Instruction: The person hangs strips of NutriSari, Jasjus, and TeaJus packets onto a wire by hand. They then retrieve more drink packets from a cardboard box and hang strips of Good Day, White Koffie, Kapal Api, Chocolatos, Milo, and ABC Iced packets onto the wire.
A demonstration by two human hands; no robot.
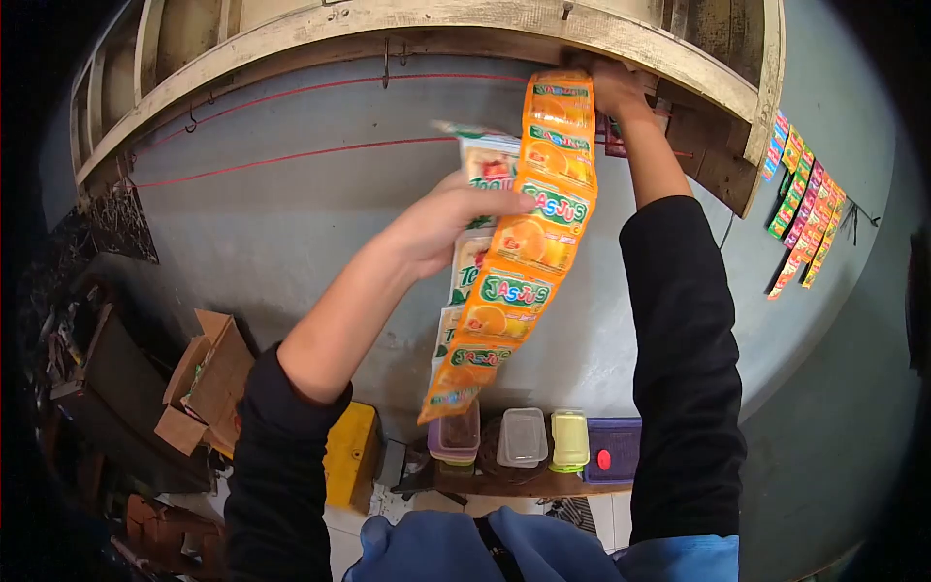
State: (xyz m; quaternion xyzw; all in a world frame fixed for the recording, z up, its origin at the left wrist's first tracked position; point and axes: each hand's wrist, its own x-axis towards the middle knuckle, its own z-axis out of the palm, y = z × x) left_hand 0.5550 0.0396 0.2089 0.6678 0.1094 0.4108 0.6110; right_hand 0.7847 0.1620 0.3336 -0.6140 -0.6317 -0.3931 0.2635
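Observation:
A long strip of orange drink sachets (538,228) printed "JASJUS" hangs in front of me, its lower end angled to the left. Behind it is a second strip of white and green sachets (467,262), partly covered by the orange one. My left hand (441,225) is closed on both strips, with the thumb lying across the orange sachets. Raised to the underside of the wooden shelf, my right hand (616,89) is beside the top of the orange strip. Its fingers are mostly hidden by the strip and the shelf's edge, so its grip does not show.
The wooden shelf (417,21) spans the top, with red cords (301,155) and metal hooks (386,66) below. More sachet strips (810,209) hang on the right wall. Plastic containers (524,436) line a low ledge. A cardboard box (218,378) and yellow box (349,456) stand left.

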